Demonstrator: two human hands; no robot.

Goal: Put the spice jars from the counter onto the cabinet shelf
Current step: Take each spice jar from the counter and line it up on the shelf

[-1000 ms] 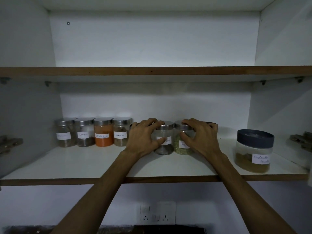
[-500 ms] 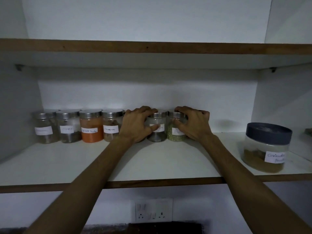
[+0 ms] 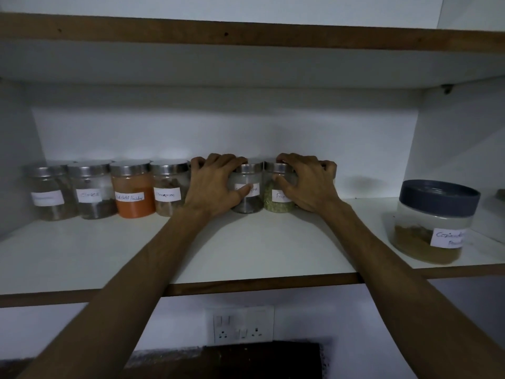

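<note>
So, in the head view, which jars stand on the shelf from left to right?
Faded-label jar → cloves jar → red chilli jar → cinnamon jar → pepper jar → green-seed jar → coriander tub.

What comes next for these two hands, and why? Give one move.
Probably let go and draw both hands back. The left hand grips the pepper jar and the right hand grips the green-filled jar; both stand upright on the shelf, in line with the cinnamon jar.
</note>
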